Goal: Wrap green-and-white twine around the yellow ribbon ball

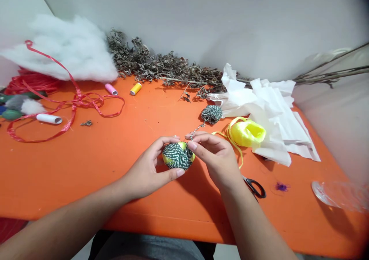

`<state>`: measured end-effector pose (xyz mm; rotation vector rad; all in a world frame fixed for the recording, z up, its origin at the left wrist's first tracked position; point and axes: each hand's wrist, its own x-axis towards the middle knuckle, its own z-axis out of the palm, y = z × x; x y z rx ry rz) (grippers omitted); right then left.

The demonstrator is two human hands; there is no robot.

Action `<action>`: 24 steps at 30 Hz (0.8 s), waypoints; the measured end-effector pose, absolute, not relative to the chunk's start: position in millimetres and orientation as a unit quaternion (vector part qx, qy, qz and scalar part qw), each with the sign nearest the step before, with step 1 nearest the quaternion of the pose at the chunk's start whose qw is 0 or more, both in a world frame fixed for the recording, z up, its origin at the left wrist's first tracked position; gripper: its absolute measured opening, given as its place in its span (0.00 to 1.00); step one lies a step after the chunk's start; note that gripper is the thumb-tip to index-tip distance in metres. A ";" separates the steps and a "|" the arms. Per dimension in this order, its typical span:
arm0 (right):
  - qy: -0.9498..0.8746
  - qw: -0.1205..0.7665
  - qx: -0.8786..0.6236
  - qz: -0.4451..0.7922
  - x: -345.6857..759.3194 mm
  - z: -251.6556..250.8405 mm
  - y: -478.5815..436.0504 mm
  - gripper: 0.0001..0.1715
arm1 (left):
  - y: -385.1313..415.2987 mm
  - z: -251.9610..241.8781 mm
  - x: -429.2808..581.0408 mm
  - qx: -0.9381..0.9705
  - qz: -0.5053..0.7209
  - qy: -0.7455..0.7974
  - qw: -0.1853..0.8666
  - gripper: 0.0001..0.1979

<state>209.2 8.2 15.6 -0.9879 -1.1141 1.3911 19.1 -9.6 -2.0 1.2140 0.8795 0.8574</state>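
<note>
My left hand [150,167] cups a small ball wound with green-and-white twine [178,155], yellow showing at its edges, just above the orange table [115,164]. My right hand [216,154] pinches the twine strand at the ball's top right. That strand runs up to a spool of the same green-and-white twine [211,114] lying on the table behind my hands. Both hands are closed.
A roll of yellow ribbon [248,133] and crumpled white paper [271,106] lie right. Black-handled scissors [255,187] sit beside my right wrist. Dried twigs [161,65], white stuffing [66,46], red ribbon [69,102], pink, yellow and white thread spools lie at the back left. A clear plastic piece [340,194] lies far right.
</note>
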 end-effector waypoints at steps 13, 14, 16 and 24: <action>-0.488 0.484 -0.405 0.602 211.9 14.7 10.2 0.03 | -10.1 -7.4 17.1 0.546 0.373 0.343 0.667 0.25; -0.493 0.481 -0.408 0.599 212.3 14.6 10.2 0.03 | -10.1 -7.3 16.9 0.541 0.366 0.347 0.673 0.24; -0.501 0.475 -0.411 0.595 213.2 14.4 10.4 0.03 | -10.3 -7.0 16.7 0.533 0.359 0.348 0.683 0.24; -0.579 0.448 -0.416 0.539 212.1 14.9 9.7 0.01 | -8.6 -2.6 18.2 0.487 0.351 0.366 0.711 0.26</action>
